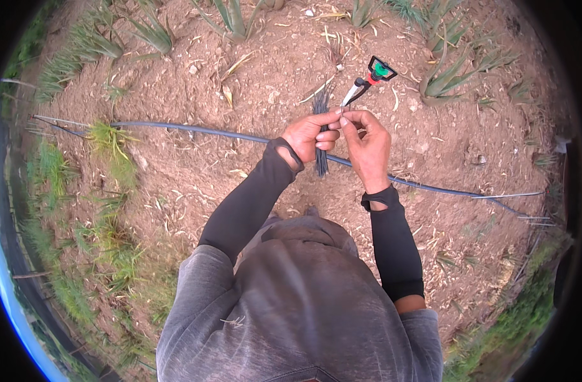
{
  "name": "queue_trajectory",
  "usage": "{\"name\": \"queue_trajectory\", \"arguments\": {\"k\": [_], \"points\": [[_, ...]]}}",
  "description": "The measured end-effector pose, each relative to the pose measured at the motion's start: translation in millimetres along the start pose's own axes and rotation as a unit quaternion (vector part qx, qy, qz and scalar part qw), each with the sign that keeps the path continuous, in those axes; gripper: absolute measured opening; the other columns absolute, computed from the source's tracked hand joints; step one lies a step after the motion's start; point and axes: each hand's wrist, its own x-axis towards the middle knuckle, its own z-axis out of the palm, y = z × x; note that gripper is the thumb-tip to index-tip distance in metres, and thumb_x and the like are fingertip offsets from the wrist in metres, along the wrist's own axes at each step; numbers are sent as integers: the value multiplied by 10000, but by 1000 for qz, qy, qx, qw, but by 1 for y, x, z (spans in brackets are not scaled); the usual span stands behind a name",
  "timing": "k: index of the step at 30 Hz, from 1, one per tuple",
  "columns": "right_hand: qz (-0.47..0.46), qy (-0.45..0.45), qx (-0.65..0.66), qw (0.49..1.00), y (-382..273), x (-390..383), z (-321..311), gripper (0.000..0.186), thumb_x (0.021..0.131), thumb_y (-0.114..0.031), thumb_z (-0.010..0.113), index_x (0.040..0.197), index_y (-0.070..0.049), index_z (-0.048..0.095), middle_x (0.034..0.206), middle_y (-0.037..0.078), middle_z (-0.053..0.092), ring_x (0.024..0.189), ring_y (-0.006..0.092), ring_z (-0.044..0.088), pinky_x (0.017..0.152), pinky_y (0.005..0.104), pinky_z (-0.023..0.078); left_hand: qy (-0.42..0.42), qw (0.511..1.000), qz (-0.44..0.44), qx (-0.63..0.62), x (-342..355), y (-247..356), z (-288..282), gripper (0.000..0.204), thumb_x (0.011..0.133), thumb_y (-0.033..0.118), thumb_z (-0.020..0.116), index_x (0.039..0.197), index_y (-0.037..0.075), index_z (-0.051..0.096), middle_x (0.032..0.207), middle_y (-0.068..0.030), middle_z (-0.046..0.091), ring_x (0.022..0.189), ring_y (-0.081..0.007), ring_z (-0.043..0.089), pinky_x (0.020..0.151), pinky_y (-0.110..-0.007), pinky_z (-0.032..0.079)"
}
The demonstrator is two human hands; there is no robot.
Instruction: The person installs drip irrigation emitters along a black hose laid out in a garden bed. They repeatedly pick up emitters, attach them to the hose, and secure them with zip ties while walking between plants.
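Observation:
My left hand [305, 137] is closed around a bundle of thin dark wires [321, 167], which sticks out above and below the fingers. Its thumb and forefinger reach toward the fingertips of my right hand [368, 148], which are pinched together. What lies between those fingertips is too small to make out. Just beyond them stands a micro sprinkler [380, 70] with a black frame, a green centre and a red collar. A white tube or rod [352, 93] and a thin black tube [362, 90] run from it down toward my fingers.
A dark irrigation hose [208, 130] crosses the bare soil from left to right, passing behind my hands. Spiky aloe-like plants [233, 22] grow along the far side, with another [447, 79] at the right. Grass tufts [109, 143] stand at the left.

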Motion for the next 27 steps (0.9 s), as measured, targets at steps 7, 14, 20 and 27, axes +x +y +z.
{"name": "queue_trajectory", "arguments": {"k": [7,14,20,27], "points": [[-18,5,-146,989,-14,-2,-7,114,813,-140,656,908,-77,655,835,75,660,788,266,636,685,373,492,11,999,-14,-31,7,-3,1,108,928,202,571,890,104,549,649,63,423,469,-43,327,397,-203,238],[-75,32,-196,977,-21,2,-8,101,809,-148,655,891,-88,652,911,105,605,840,305,613,699,403,482,72,997,11,-23,12,-3,7,59,907,154,575,891,98,565,632,55,448,453,-42,324,399,-206,245],[-16,-30,-142,989,-24,7,-10,89,819,-119,640,896,-73,639,905,117,613,813,307,619,680,388,482,99,993,30,61,2,0,15,74,904,128,575,932,60,586,661,39,495,453,-31,328,393,-207,247],[-62,-68,-53,994,-3,15,-21,98,824,-8,605,914,-41,624,867,121,620,758,285,608,649,352,471,168,969,81,162,-23,19,36,102,861,120,650,888,23,642,676,14,544,420,-20,319,373,-202,215]]}}
